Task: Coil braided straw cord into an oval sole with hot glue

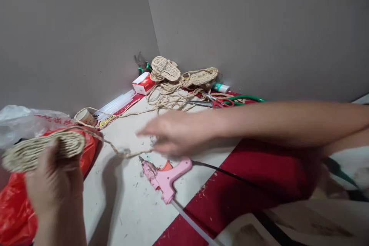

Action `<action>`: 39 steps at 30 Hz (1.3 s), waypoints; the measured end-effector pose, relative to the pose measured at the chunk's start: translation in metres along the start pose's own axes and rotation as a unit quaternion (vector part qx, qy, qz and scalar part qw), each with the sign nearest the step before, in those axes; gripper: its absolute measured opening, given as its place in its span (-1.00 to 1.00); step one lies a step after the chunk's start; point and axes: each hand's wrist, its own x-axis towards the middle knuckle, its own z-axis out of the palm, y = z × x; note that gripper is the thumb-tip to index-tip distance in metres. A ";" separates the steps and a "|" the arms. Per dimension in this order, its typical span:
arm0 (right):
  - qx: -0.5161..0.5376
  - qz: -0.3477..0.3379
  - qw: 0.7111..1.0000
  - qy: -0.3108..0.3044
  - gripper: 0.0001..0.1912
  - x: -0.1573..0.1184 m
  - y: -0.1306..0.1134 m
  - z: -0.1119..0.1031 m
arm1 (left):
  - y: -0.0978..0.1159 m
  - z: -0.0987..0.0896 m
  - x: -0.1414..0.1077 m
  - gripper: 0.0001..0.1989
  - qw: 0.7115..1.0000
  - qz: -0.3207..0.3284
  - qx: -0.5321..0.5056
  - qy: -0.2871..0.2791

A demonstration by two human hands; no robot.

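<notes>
My left hand (54, 177) is closed around a flat oval sole of coiled straw rope (69, 144), with the thumb on top. From the sole, a strand of rope (115, 152) runs right across the white tabletop to my right hand (175, 130). That hand is smeared by motion, its index finger pointing left; whether it grips the strand is unclear. Just below it lies a pink hot glue gun (170, 178), nozzle toward the upper left, with a clear glue stick (193, 223) sticking out of its back.
At the back corner, rope soles (165, 69) and tangled rope (164, 100) lie beside a red-and-white box (143, 83), pliers (141, 63) and red-handled scissors (223, 102). Glue sticks (118, 105), a paper cup (85, 117) and a red plastic bag (17, 207) are at left. A black cord (219, 169) trails right.
</notes>
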 end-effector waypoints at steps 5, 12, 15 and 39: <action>0.041 -0.056 0.987 -0.145 -0.60 -0.045 -0.031 0.034 | -0.047 0.000 0.001 -0.83 0.986 -0.168 0.000 -0.001; -0.001 -0.088 0.994 -0.061 -0.55 -0.044 -0.026 0.067 | -0.070 -0.010 -0.002 -0.89 0.968 -0.243 -0.022 -0.063; 0.041 -0.060 0.997 -0.036 -0.49 -0.042 -0.022 0.066 | -0.073 -0.012 -0.003 -0.90 0.967 -0.242 -0.035 -0.067; 0.514 -0.023 0.856 0.041 -0.53 -0.045 -0.003 0.027 | -0.058 0.006 -0.059 -0.76 0.949 -0.281 0.053 -0.130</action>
